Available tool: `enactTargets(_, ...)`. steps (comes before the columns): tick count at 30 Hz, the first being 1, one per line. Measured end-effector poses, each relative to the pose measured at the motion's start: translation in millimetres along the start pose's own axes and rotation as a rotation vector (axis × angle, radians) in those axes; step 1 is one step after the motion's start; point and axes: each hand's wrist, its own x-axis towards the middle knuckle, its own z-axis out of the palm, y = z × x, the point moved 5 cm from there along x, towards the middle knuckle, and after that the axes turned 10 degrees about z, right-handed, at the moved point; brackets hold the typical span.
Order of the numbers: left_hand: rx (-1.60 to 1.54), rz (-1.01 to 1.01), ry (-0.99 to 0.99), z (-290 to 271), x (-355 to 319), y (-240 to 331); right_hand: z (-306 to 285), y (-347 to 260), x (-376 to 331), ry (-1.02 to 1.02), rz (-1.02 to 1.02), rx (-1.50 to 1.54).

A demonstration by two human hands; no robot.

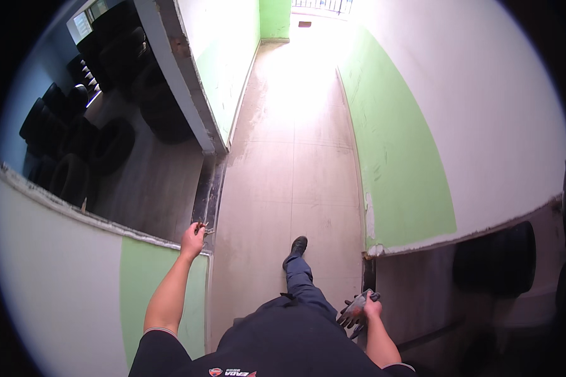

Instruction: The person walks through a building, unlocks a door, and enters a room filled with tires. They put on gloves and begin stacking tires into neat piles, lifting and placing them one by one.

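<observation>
Dark shirt lay nearest; beside it, the right hand clamped its grip on grey gloves; the left hand pinched apparent keys near the threshold. Both wanted secure holding.

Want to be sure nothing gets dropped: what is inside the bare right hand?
The right hand grips crumpled grey-and-black work gloves, which stick out to its left. The palm, and anything pressed between it and the gloves, is covered.

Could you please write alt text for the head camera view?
A person's right hand holds grey work gloves and the left hand a small item, possibly keys, in a corridor with green and white walls; dark tires show on both sides.
</observation>
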Motion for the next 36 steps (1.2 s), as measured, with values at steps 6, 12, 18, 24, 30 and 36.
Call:
enactTargets(6, -0.126, -0.437, 0.003, 84, 96, -15, 8, -273, 81, -0.072, -0.047, 0.012)
enactTargets(12, 0.312, -0.685, -0.661, 184, 32, -50, 19, -570, 144, -0.047, -0.201, -0.060)
enactTargets(18, 0.450, -0.798, -0.597, 224, 274, -61, 52, -790, 187, -0.039, -0.034, 0.036)
enactTargets(24, 0.123, -0.557, -0.176, 218, 804, 62, 92, -980, 240, 0.058, 0.065, -0.004)
enactTargets(30, -0.155, -0.087, -0.012, 228, 1211, 211, 127, -1195, 312, 0.019, 0.083, 0.021)
enactTargets(36, -0.092, -0.550, -0.033, 311, 1273, 176, 102, -1427, 380, -0.073, 0.268, 0.070)
